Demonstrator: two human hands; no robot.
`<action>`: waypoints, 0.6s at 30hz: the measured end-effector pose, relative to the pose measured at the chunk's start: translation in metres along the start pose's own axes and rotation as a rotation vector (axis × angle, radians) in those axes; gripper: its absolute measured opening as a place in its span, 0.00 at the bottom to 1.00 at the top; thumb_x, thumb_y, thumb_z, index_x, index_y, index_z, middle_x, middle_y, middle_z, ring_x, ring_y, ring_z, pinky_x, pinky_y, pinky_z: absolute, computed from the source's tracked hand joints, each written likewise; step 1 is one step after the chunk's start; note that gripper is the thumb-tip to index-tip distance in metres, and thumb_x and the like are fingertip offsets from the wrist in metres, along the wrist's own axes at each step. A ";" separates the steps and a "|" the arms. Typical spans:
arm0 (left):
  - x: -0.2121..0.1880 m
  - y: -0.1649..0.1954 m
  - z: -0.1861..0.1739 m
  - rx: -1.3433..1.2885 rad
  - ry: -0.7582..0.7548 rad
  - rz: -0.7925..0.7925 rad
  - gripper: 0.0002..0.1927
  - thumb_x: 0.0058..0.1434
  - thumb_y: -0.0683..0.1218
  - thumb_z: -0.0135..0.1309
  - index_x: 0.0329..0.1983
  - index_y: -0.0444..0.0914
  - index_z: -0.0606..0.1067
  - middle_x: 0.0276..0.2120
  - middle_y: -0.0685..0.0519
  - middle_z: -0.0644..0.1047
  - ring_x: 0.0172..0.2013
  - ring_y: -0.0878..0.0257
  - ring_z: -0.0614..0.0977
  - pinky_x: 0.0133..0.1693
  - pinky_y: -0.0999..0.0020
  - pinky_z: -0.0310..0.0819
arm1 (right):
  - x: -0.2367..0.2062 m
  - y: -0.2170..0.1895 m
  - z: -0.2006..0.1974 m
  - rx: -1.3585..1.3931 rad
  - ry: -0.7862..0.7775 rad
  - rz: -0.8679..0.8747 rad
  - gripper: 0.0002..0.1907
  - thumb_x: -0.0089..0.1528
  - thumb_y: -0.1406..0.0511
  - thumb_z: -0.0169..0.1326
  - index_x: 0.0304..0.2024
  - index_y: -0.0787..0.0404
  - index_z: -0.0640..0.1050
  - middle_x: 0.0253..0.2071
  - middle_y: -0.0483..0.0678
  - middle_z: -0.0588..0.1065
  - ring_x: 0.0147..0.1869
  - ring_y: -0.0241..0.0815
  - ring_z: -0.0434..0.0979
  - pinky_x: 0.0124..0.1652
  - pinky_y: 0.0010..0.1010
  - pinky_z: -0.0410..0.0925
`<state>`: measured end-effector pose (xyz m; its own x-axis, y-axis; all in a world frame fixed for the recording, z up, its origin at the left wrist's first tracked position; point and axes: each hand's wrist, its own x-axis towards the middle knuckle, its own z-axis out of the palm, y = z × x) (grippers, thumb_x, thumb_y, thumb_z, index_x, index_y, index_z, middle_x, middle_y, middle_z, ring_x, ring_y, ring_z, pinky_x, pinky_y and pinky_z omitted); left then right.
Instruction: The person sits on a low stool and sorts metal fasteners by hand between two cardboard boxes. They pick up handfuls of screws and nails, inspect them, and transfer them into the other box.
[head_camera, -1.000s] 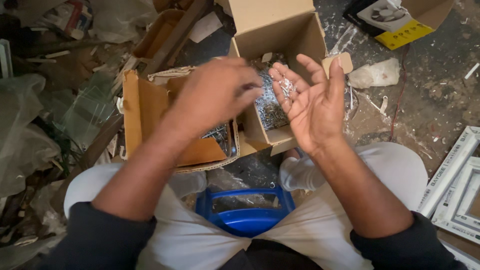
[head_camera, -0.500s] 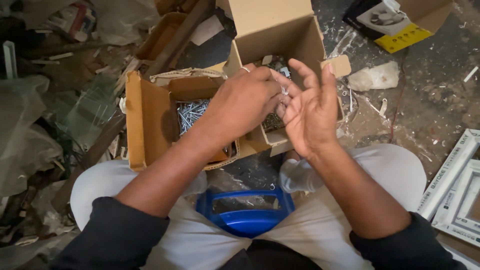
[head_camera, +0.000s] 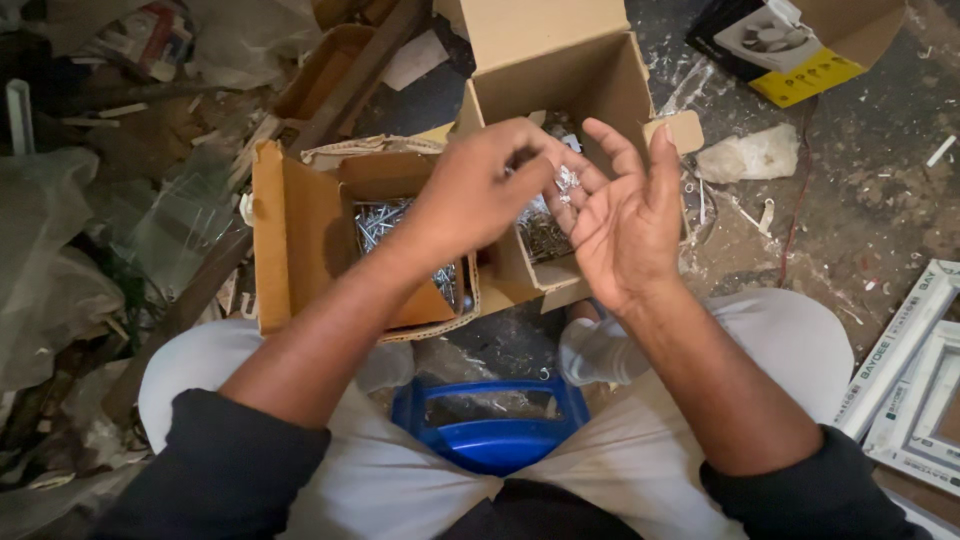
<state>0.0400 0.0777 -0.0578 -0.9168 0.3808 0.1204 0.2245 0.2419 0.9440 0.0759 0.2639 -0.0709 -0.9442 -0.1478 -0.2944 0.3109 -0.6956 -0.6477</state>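
Note:
My right hand (head_camera: 625, 215) is held palm up above the floor, cupping a few small shiny screws (head_camera: 567, 180) near the fingers. My left hand (head_camera: 480, 185) reaches across, its fingertips pinching at those screws. Under my left forearm lies an open brown cardboard box (head_camera: 300, 235) with several silver screws (head_camera: 375, 220) inside. A taller open carton (head_camera: 560, 70) stands behind my hands, with more metal bits (head_camera: 545, 232) in it. I sit on a blue stool (head_camera: 490, 440), knees apart in white trousers.
Crumpled clear plastic (head_camera: 60, 260) and wood scraps fill the left side. A black and yellow box (head_camera: 780, 45) lies at the top right, a white wad (head_camera: 745, 157) beside it. White frame profiles (head_camera: 915, 340) lean at the right edge. The concrete floor is littered with chips.
My left hand has moved right, from above the low box to the fingertips of my right hand, and now picks at the screws there. My right hand has stayed in place.

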 end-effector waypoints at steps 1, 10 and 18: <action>0.001 -0.003 -0.001 -0.128 -0.006 -0.018 0.09 0.68 0.45 0.52 0.43 0.35 0.79 0.36 0.52 0.82 0.37 0.64 0.83 0.41 0.69 0.77 | 0.000 0.000 0.001 0.004 -0.002 -0.010 0.38 0.68 0.41 0.40 0.67 0.62 0.62 0.63 0.66 0.71 0.59 0.47 0.78 0.60 0.33 0.74; 0.004 0.000 0.003 -0.193 0.049 -0.267 0.11 0.61 0.49 0.59 0.34 0.35 0.79 0.28 0.52 0.80 0.29 0.67 0.78 0.31 0.70 0.72 | -0.001 0.000 0.001 0.018 0.005 -0.026 0.37 0.69 0.42 0.41 0.67 0.64 0.62 0.66 0.68 0.70 0.59 0.47 0.79 0.59 0.35 0.74; 0.000 0.030 0.006 0.318 -0.009 -0.179 0.09 0.55 0.47 0.62 0.36 0.38 0.82 0.30 0.44 0.82 0.31 0.51 0.85 0.38 0.57 0.78 | -0.004 0.003 -0.003 0.016 -0.086 -0.029 0.38 0.71 0.41 0.40 0.70 0.60 0.62 0.69 0.68 0.68 0.56 0.44 0.76 0.57 0.32 0.73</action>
<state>0.0491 0.0906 -0.0318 -0.9483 0.3144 -0.0422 0.1531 0.5702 0.8071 0.0807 0.2646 -0.0734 -0.9590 -0.1866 -0.2135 0.2818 -0.7115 -0.6437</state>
